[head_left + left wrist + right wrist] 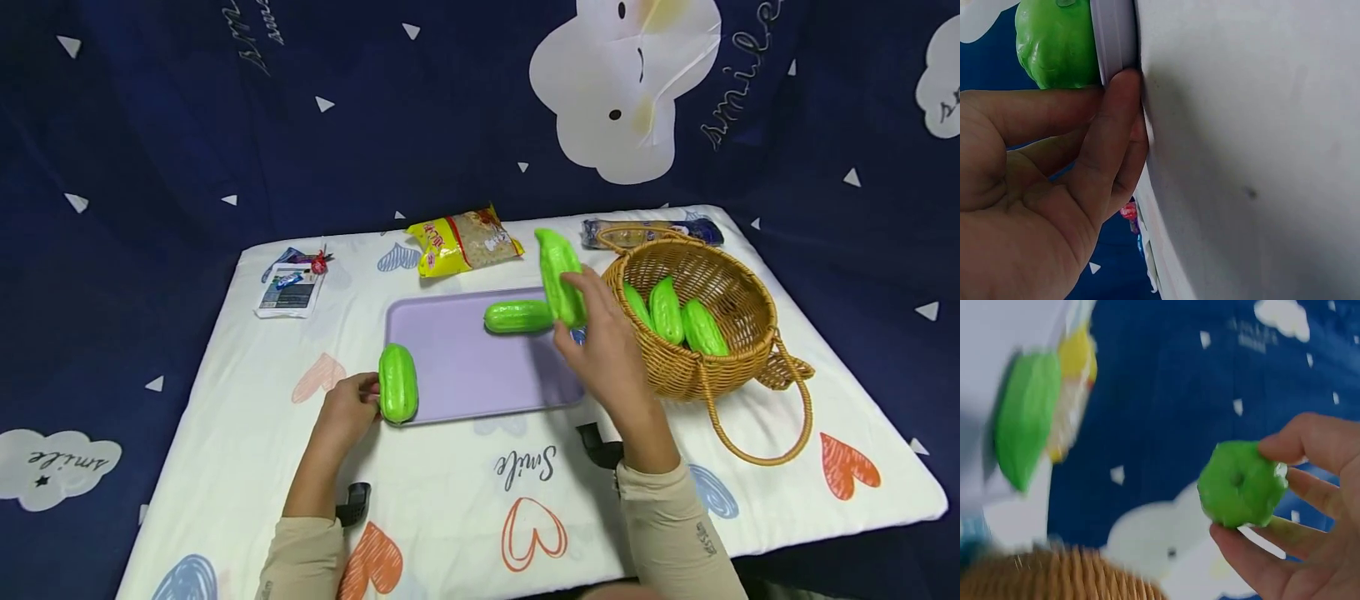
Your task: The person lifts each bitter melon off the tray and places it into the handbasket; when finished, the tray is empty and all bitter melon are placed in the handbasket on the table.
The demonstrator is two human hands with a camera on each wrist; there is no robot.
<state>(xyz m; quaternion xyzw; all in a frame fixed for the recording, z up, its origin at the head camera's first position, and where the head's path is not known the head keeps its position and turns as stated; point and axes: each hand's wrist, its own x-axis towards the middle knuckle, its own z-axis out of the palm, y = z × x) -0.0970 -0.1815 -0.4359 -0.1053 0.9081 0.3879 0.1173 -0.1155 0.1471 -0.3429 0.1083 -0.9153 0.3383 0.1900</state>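
Note:
A plump, ridged green bitter melon (pixel 560 279) is held up by my right hand (pixel 606 354), tilted over the right end of a lilac tray (pixel 480 367). In the right wrist view, thumb and fingers grip the melon (pixel 1241 484) around its side, its rounded end facing the camera. My left hand (pixel 348 408) pinches the tray's left rim, with fingertips on the tray wall (pixel 1114 37) close to the cloth. Just beside those fingers, another bitter melon (pixel 398 383) lies along the tray's left edge. A further bitter melon (pixel 517 317) lies near the tray's back edge.
A wicker basket (pixel 675 367) with several bitter melons stands right of the tray, its handle (pixel 798 433) drooping onto the cloth. Behind the tray lie a yellow food bag (pixel 465 242) and a dark long packet (pixel 697 231). Small packets (pixel 291 290) sit at the back left.

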